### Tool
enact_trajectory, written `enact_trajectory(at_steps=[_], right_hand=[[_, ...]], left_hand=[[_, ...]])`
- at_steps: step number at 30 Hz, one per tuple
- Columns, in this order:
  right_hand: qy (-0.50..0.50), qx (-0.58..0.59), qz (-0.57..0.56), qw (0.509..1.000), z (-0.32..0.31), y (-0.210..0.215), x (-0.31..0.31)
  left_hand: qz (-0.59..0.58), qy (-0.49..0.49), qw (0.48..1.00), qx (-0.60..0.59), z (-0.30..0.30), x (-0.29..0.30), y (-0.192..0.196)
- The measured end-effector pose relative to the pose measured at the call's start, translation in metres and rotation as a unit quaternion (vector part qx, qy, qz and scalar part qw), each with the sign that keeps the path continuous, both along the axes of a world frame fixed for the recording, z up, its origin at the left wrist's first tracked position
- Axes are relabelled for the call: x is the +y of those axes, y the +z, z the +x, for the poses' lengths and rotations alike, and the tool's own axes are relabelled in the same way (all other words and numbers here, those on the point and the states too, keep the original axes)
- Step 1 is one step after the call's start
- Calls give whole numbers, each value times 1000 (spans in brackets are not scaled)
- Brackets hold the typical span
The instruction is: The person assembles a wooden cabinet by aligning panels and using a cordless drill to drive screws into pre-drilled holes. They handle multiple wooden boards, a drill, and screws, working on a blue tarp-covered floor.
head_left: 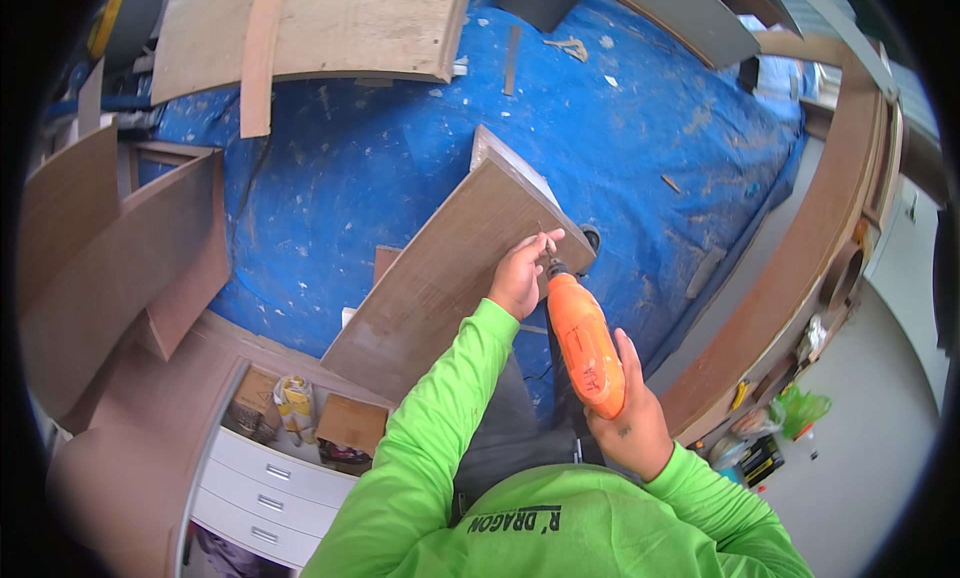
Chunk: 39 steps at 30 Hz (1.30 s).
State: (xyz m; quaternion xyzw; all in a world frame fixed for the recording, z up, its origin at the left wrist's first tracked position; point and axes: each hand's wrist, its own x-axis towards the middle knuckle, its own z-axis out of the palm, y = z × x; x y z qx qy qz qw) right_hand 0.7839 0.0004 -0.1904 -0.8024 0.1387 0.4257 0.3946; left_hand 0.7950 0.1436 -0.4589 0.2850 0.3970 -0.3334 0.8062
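My right hand [636,424] is wrapped round the rear of an orange power drill [583,340]. The drill's dark chuck [556,267] points away from me, over a flat wooden panel [455,263]. Right beside the chuck, my left hand [520,278] is held over the panel with its fingers drawn together around the bit's end. Whatever those fingertips pinch is too small to make out. The panel lies slantwise in front of me, and a pale side piece [515,163] shows along its far edge.
A blue tarp [330,188] with scraps covers the floor. Plywood [350,28] stands at the far left, and curved wooden boards [100,238] lean nearer. A white drawer unit [265,493] sits at lower left. Along the right runs a long wooden frame [790,268], with bags [800,410] beside it.
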Motion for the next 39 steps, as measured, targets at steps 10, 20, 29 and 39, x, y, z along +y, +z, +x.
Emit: enact_trajectory(at_steps=[10, 20, 29, 39], right_hand=[[30, -26, -10, 999, 9, 2, 11], [49, -15, -35, 998, 15, 2, 16], [43, 7, -51, 998, 20, 7, 19], [57, -1, -57, 997, 23, 5, 21]], left_hand=[[-14, 16, 999, -43, -9, -1, -4], [-27, 100, 992, -71, -14, -10, -17], [-38, 93, 995, -29, -11, -5, -4], [-27, 101, 992, -68, -17, -7, -13]])
